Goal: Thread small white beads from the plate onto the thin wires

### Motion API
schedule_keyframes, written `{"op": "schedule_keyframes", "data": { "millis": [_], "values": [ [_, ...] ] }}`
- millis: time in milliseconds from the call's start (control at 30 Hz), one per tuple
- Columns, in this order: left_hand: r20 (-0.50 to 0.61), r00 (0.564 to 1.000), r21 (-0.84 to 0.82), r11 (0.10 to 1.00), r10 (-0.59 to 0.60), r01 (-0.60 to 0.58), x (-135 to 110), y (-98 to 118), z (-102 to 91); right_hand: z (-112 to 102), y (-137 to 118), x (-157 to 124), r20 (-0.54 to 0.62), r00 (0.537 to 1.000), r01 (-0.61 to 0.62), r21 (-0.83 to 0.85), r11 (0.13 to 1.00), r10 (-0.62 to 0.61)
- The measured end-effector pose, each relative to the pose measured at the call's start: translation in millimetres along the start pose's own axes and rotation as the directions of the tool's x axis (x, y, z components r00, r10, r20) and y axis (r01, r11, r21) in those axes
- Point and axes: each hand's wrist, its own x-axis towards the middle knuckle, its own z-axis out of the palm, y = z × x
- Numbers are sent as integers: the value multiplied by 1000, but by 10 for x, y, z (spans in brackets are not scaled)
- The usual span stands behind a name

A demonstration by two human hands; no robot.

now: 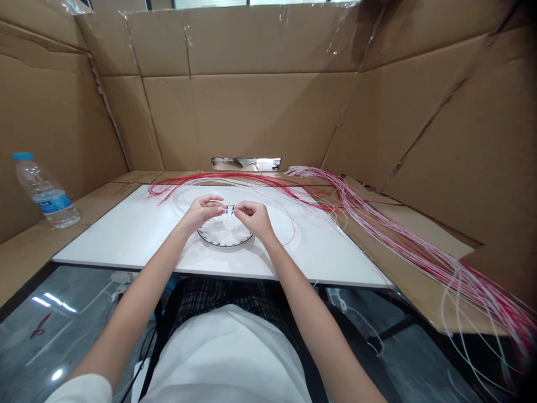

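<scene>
My left hand (203, 212) and my right hand (251, 218) hover just above the far rim of a round notched disc (225, 234), their fingertips pinched close together. Each seems to hold a thin white wire (218, 200), though the wire is too fine to follow between the fingers. The disc lies flat on a white board (126, 238), with a whitish mass at its centre and dark teeth around its edge. My hands hide its far part. Loose thin wires loop across the board around the disc.
A long bundle of red and white wires (403, 246) runs from the board's right side over cardboard (419, 235). Red strands (218, 177) arc along the board's far edge. Cardboard walls (251, 112) surround the area, and a plastic water bottle (45, 191) lies at left.
</scene>
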Motion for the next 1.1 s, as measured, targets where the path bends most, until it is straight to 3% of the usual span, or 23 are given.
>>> {"op": "schedule_keyframes", "data": {
  "millis": [633, 1100],
  "values": [
    [20, 1000, 94, 996, -5, 3, -14, -11, 10, 10, 2, 4, 30, 1000, -6, -21, 1000, 6],
    [16, 994, 231, 967, 105, -106, -7, -13, -4, -2, 40, 10, 40, 999, -35, 2, 999, 35]
  ]
}}
